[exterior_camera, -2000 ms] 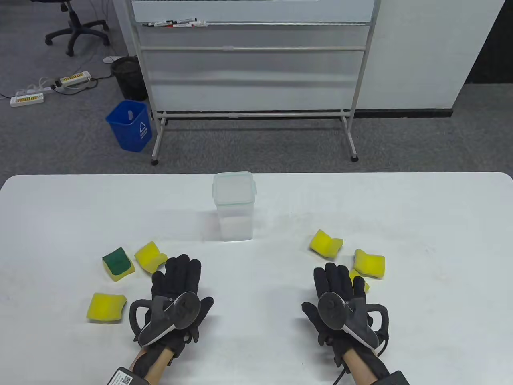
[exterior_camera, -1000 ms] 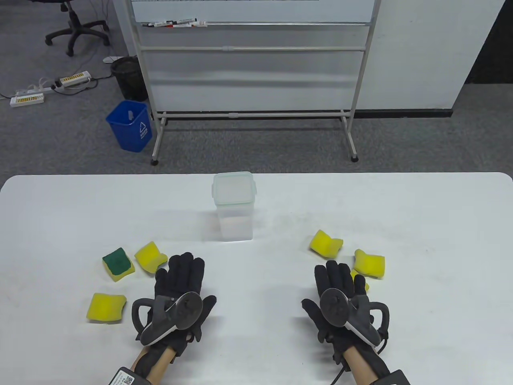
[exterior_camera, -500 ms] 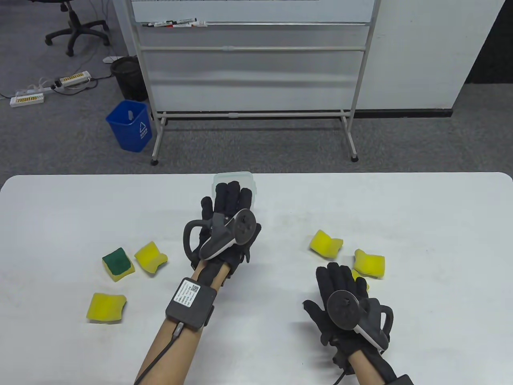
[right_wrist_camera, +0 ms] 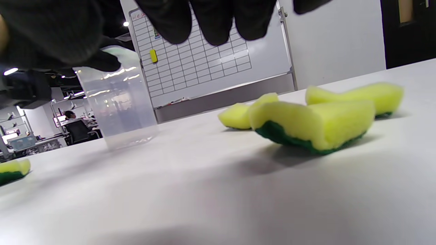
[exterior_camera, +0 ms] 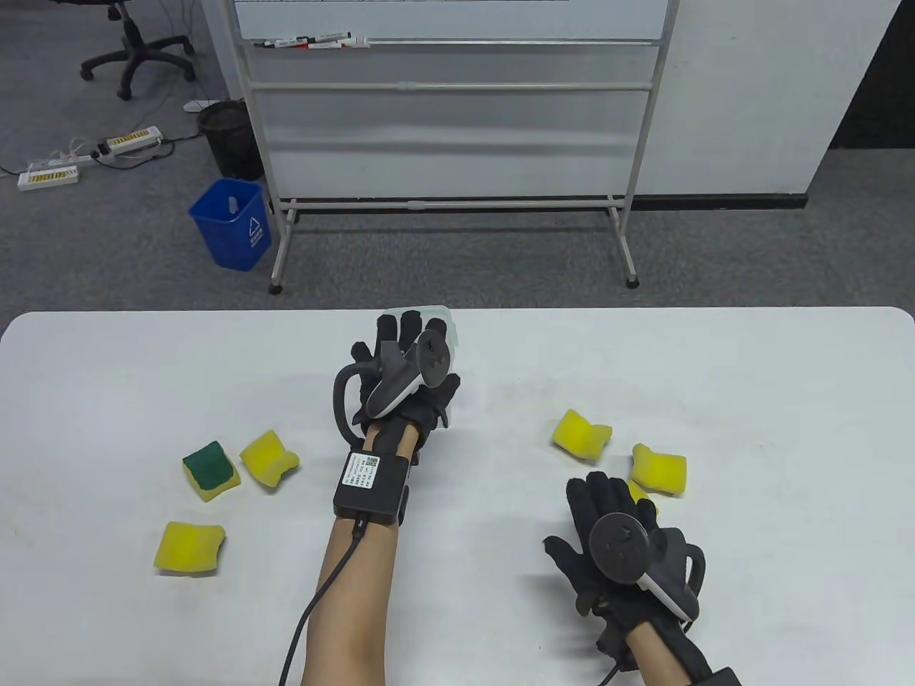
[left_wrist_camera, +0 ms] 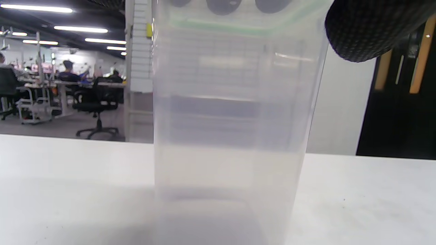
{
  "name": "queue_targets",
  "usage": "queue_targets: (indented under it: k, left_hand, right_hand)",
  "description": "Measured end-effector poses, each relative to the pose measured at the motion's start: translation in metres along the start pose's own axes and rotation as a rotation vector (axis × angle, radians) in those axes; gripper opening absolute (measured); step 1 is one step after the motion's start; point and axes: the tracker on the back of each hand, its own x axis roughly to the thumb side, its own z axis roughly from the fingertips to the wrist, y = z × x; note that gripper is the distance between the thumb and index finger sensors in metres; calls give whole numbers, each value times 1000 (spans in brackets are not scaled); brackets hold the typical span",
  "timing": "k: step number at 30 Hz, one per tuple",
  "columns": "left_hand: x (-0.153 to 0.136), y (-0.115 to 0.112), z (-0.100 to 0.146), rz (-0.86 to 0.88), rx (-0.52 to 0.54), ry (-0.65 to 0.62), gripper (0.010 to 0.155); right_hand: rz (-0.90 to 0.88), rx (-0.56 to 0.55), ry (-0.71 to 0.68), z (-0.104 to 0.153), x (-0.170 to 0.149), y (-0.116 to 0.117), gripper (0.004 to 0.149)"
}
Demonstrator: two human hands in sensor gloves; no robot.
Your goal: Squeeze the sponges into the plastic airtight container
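The clear plastic container [exterior_camera: 448, 323] stands upright at the table's middle back with its lid on, mostly hidden under my left hand [exterior_camera: 406, 341]. It fills the left wrist view [left_wrist_camera: 235, 119]. There my fingertips [left_wrist_camera: 223, 4] show through the lid, lying on top, and my thumb [left_wrist_camera: 371, 27] hangs by its right edge. My right hand [exterior_camera: 600, 500] lies flat and empty on the table at the front right. Yellow sponges with green backs lie loose: three on the left [exterior_camera: 209, 470] [exterior_camera: 268, 457] [exterior_camera: 189, 548] and three on the right [exterior_camera: 582, 433] [exterior_camera: 658, 469] [exterior_camera: 641, 495], the last partly under my right fingers.
The white table [exterior_camera: 750, 400] has rounded far corners. The right wrist view shows the nearest sponge [right_wrist_camera: 316, 124] just ahead of my fingers and the container [right_wrist_camera: 117, 109] at the far left. A whiteboard stand [exterior_camera: 450, 107] and a blue bin [exterior_camera: 232, 225] stand on the floor beyond.
My left hand left the front of the table, reached forward and came down on top of the container's lid. My right hand shifted slightly and stays flat on the table.
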Motion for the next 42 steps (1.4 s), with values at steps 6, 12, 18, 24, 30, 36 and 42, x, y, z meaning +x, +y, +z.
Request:
queue_targets:
  k: [6, 12, 18, 24, 30, 36, 42]
  left_hand:
    - [-2, 6, 10, -8, -3, -59, 81]
    - [-1, 8, 36, -48, 21, -145, 82]
    - [-1, 7, 77, -93, 75, -210, 82]
    - [-2, 12, 120, -111, 57, -261, 82]
    - [1, 17, 158, -155, 12, -312, 85]
    - [6, 19, 182, -162, 9, -349, 85]
    - [2, 20, 190, -143, -1, -372, 83]
  right_hand:
    - [-1, 26, 11, -1, -2, 2, 83]
    - [-12, 36, 31, -3, -6, 2, 83]
    - [-6, 45, 34, -2, -5, 3, 83]
    - [1, 43, 35, -2, -4, 4, 83]
    - [31, 59, 25, -2, 1, 7, 83]
    - [45, 30, -7, 1, 11, 5, 82]
    - [24, -33, -33, 3, 20, 1, 79]
